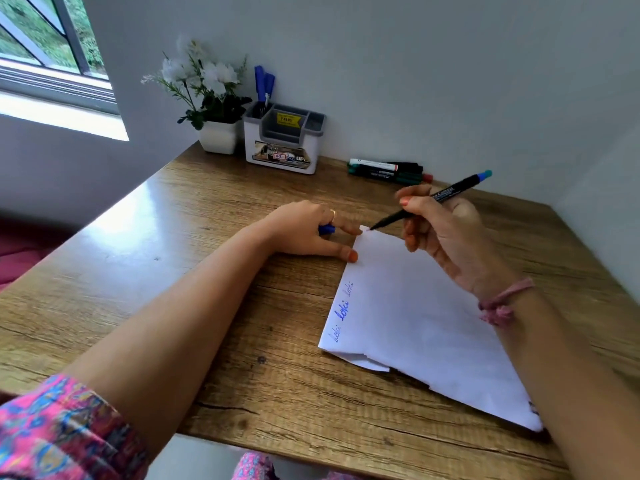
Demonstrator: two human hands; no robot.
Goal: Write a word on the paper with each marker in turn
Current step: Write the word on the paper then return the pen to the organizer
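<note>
Three handwritten blue words (343,311), each read as roughly "loki", are seen in a row along the left edge of the white paper (415,323); the middle one is darkest. The paper lies tilted on the wooden desk (173,271), long axis running from 11 o'clock down to 5 o'clock, with a folded flap at its near edge.

A black marker (433,199) with a light blue end cap is gripped by the right hand (446,233), thumb and fingers curled round the barrel. Its long axis runs from 2 o'clock down to 8 o'clock, tip pointed at the paper's far left corner, at or just above the sheet. White print on the barrel is too blurred to read.

The left hand (308,230) rests at the paper's far left edge, fingertips touching it, with a small blue cap (326,230) held between the fingers; one ring is worn.

At 1 o'clock, a cluster of spare markers (386,171) lies near the wall, about four, exact count unclear. At 12 o'clock, a grey and white organizer (282,140) carries a yellow price sticker, and "OP" is readable on its front label; two blue pens (265,84) stand in it. One white pot of white flowers (207,98) stands just beside it.
</note>
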